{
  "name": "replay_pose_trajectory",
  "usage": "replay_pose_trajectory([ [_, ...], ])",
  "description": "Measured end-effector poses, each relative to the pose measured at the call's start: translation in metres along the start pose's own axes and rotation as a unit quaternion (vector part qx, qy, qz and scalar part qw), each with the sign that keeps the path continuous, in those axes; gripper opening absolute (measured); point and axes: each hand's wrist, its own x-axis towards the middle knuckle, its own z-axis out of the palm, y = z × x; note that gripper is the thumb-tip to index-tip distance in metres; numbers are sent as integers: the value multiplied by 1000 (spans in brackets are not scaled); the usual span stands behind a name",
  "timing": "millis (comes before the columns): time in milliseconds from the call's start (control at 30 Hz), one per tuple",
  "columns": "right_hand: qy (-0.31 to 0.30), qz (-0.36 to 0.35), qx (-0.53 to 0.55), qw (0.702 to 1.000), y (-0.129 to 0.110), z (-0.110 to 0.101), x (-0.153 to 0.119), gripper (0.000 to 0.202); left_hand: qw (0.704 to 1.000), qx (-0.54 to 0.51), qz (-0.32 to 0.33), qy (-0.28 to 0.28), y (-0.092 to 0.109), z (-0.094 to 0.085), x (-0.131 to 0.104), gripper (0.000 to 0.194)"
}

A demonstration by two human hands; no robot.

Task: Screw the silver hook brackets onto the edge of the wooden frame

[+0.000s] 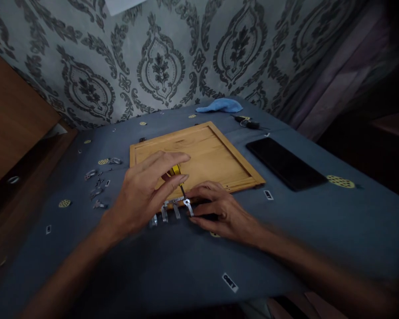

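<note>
My left hand (142, 188) is closed around a screwdriver (175, 170) with a yellow handle. Its shaft points down to a small metal clip (188, 207) on the front edge of a framed wooden panel (193, 155). From the other side, my right hand (224, 210) has its fingers bent about this clip and the panel's edge, with the clip between the fingertips. Left of it along the same edge, several similar metal clips (176, 210) stick out toward me.
Loose metal clips and small parts (96, 192) lie left of the panel. A black phone (284, 163) rests to the right. Farther back are a dark tool (248, 122) and a blue cloth (221, 105) near the patterned wall. A wooden cabinet (16, 110) stands at left.
</note>
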Motion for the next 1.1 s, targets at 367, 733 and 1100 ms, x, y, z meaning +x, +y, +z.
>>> replay_pose_trajectory([
  [367, -9, 8, 1, 1000, -2, -3, 0, 11, 993, -79, -60, -60, -2, -6, 0, 33],
  [733, -10, 7, 5, 1000, -1, -2, 0, 8, 993, -76, -88, -18, 3, -15, 1, 27],
  [1100, -14, 10, 5, 1000, -1, -3, -1, 10, 995, -62, -70, -34, -2, -3, -2, 28],
])
